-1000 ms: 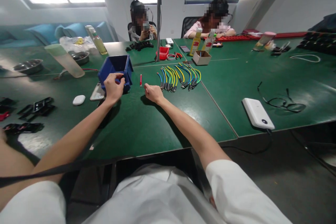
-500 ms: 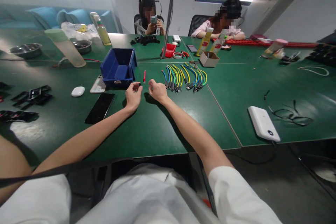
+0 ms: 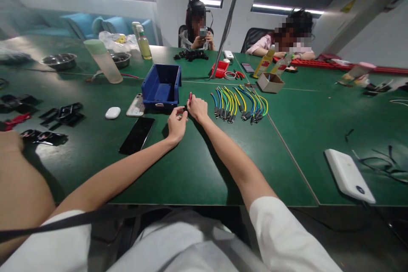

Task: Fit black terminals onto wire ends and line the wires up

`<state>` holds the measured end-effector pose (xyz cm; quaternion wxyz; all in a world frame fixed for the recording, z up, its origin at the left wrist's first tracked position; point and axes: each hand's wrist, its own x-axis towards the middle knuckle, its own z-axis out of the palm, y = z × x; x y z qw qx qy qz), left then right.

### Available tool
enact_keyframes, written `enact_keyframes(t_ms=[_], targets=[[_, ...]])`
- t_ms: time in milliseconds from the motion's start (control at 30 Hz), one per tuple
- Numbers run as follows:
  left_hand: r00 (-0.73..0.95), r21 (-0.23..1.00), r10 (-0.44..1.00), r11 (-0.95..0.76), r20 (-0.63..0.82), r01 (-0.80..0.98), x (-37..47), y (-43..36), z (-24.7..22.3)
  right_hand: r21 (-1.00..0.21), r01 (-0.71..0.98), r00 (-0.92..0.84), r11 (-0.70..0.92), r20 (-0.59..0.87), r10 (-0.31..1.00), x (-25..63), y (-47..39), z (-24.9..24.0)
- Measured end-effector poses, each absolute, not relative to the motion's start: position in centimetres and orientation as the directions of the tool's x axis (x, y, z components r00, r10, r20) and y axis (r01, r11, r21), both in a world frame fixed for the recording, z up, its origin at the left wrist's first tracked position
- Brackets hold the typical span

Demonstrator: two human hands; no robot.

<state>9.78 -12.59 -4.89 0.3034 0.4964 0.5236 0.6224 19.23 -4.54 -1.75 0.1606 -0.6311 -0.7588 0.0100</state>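
Left hand [image 3: 177, 124]: half curled over the green table [image 3: 204, 178], thumb and forefinger nearly together on a small dark piece [image 3: 185, 109], too tiny to identify.
Right hand [image 3: 198, 109]: fingers folded in, gripping a slim red piece [image 3: 190, 96].
Red piece: in the right hand's pinch, one end jutting upward past the knuckles, just beyond and right of the left fingertips; likely held low to leave that end bare.
Gap between hands: very narrow, probably to keep both small pieces close together.
Cables [image 3: 227, 104]: yellow, green and blue, right of the right hand, in two fanned groups, dark-sleeved ends nearer, presumably aligned for tidy sorting.
Blue bin [image 3: 151, 103]: just beyond the left hand, mouth facing nearer, probably for easy reaching.
Black phone [image 3: 137, 136]: left of the left hand, flat.
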Motion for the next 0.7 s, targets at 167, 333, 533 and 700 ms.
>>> enact_keyframes(t_ms=[167,333,533,700], targets=[[-0.309,0.944,0.893,-0.290,0.327,0.159,9.8,-12.4,-5.1,-0.245,0.955,-0.111,0.166,0.224,0.968,18.2,-3.1,-2.2],[-0.301,0.944,0.897,-0.289,0.325,0.159,9.8,-12.2,-5.3,-0.263,0.960,-0.043,0.092,0.189,0.981,17.6,-1.9,-2.6],[-0.292,0.941,0.897,-0.295,0.332,0.164,9.8,-12.2,-5.4,-0.283,0.952,-0.061,0.115,0.193,0.979,18.0,-1.5,-3.2],[-0.296,0.940,0.895,-0.290,0.333,0.179,9.8,-12.2,-5.4,-0.333,0.937,-0.043,0.105,0.190,0.981,18.4,-1.8,-3.4]])
